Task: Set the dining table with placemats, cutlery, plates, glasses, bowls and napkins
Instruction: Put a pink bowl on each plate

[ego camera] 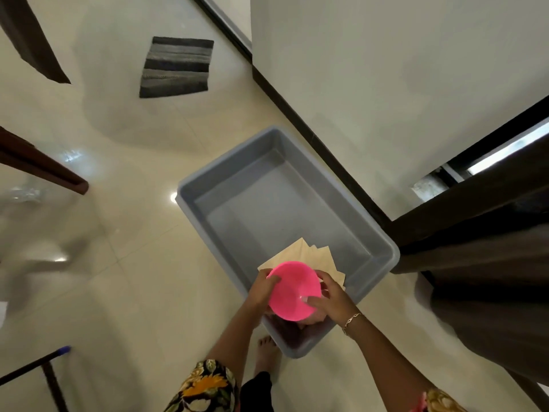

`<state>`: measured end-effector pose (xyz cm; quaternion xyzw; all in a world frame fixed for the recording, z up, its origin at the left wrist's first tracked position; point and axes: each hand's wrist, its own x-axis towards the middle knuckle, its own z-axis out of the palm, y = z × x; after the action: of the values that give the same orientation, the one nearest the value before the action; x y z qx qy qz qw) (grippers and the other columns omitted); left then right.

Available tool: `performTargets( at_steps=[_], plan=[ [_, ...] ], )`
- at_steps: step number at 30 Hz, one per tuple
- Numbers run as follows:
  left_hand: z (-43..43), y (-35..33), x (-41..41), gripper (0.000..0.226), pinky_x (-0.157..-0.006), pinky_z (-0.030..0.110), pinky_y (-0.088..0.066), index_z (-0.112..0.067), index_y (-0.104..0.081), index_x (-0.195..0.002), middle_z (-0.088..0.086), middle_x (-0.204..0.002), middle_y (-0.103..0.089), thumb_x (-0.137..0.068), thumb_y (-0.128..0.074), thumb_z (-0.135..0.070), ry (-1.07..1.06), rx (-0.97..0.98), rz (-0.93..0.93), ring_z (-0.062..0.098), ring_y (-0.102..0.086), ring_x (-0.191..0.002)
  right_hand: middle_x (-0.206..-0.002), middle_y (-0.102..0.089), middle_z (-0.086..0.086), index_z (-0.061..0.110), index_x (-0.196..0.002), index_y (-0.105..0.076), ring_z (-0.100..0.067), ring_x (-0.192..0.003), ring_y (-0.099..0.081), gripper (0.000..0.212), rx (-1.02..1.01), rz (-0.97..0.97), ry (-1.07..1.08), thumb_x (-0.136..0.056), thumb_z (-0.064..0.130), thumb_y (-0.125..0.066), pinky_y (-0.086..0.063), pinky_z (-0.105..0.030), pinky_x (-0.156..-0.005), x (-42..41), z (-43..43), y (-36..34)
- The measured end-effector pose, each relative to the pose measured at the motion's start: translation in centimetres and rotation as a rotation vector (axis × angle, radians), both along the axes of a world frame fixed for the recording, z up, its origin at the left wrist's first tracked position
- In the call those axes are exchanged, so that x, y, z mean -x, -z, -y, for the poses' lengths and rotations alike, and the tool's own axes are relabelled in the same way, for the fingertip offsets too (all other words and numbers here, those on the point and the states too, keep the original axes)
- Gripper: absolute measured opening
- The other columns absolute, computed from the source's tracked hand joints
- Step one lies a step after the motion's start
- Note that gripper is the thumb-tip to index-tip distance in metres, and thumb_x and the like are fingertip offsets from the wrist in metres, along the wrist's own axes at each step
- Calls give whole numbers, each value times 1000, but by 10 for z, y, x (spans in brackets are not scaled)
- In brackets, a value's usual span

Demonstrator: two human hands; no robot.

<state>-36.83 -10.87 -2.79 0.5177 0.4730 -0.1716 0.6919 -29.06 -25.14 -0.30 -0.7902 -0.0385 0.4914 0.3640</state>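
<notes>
- Item: one pink bowl (294,289), held by both hands in the air over the near end of a grey tub (190,188) that stands on the tiled floor (118,292).
- Handling, judged: the bowl looks like thin moulded plastic, so it should be light, stiff and unlikely to break. The glossy surface may be a little slippery.
- Hold point, judged: opposite sides of the rim, as it is held now. One hand at the rim would probably also carry it.
- Left hand (263,291): it grips the left edge of the bowl with the thumb laid over the rim. The other fingers pass underneath and are hidden.
- Right hand (331,295): it grips the right edge, with the thumb pressed on the near rim and the fingers curled round the far side. A bracelet (352,319) sits at the wrist.
- Arm pose: both forearms reach forward and down and converge on the bowl. The wrists sit about level, and the bowl is tilted slightly toward the camera.
- Beige sheets (312,254): flat, fanned and probably napkins, they show just beyond and beneath the bowl. Whether they lie in the tub or are pinched under the bowl cannot be told. Judged soft, light and liable to slide apart.
- Tub interior: the rest of the visible bottom is bare. Something pale shows below the bowl but cannot be identified.
</notes>
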Motion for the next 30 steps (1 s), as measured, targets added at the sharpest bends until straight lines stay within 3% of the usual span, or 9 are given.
performTargets(
  at_steps=[3, 6, 8, 11, 13, 17, 22, 25, 30],
  plan=[
    [15, -23, 13, 52, -77, 49, -55, -17, -41, -126, 13, -129, -47, -83, -59, -40, -187, 136, 42, 33, -50, -112, -125, -44, -8, 24, -131, -43, -24, -112, -49, 80, -85, 48, 35, -58, 41, -69, -49, -34, -88, 4, 7, -22],
    [39, -62, 24, 70, -74, 48, -56, -22, -44, -126, 12, -127, -51, -68, -69, -52, -283, 221, 92, 35, -54, -111, -122, -48, -7, 24, -126, -43, -21, -109, -50, 67, -193, 111, 57, -67, 25, -75, -50, -38, -90, 11, 20, -52],
    [58, -91, 36, 74, -72, 44, -57, -24, -49, -123, 12, -123, -55, -65, -64, -67, -318, 243, 139, 35, -58, -107, -118, -51, -6, 27, -122, -40, -23, -109, -50, 54, -244, 125, 51, -81, 8, -69, -49, -42, -91, 18, 30, -71],
    [88, -129, 64, 84, -72, 44, -56, -18, -55, -117, 18, -115, -60, -65, -39, -81, -472, 261, 181, 34, -64, -93, -102, -51, 2, 30, -113, -36, -26, -101, -53, 39, -213, 216, -25, -88, 10, -58, -51, -49, -86, 32, 47, -106],
    [106, -154, 84, 81, -70, 40, -54, -19, -58, -113, 18, -110, -61, -70, -28, -80, -586, 270, 224, 33, -63, -84, -96, -54, 2, 28, -110, -40, -29, -97, -56, 28, -204, 317, -84, -90, 14, -54, -52, -50, -82, 42, 55, -130],
    [140, -194, 123, 69, -67, 41, -55, -11, -58, -117, 20, -107, -64, -82, -37, -67, -754, 285, 337, 39, -62, -94, -109, -49, -9, 10, -119, -54, -26, -101, -54, 26, -222, 592, -308, -95, 16, -47, -45, -32, -87, 67, 58, -176],
    [136, -221, 183, 83, -60, 47, -57, -12, -51, -128, 24, -122, -59, -66, -51, -67, -903, 319, 546, 45, -61, -102, -89, -63, -4, 16, -92, -57, -18, -80, -57, 5, -315, 794, -470, -90, 14, -54, -49, -29, -70, 113, 34, -224],
    [120, -233, 217, 103, -57, 47, -57, -11, -54, -124, 26, -120, -60, -46, -69, -76, -959, 280, 625, 47, -63, -96, -87, -64, -4, 17, -86, -55, -22, -81, -59, 6, -373, 860, -563, -85, 12, -57, -47, -31, -70, 144, 2, -243],
    [72, -242, 269, 81, -56, 45, -57, -13, -52, -128, 25, -117, -62, -67, -50, -65, -1111, 192, 686, 45, -65, -93, -86, -55, -3, 14, -97, -62, -21, -81, -52, 18, -470, 971, -727, -83, 7, -54, -34, -26, -64, 195, -72, -261]
  ],
)
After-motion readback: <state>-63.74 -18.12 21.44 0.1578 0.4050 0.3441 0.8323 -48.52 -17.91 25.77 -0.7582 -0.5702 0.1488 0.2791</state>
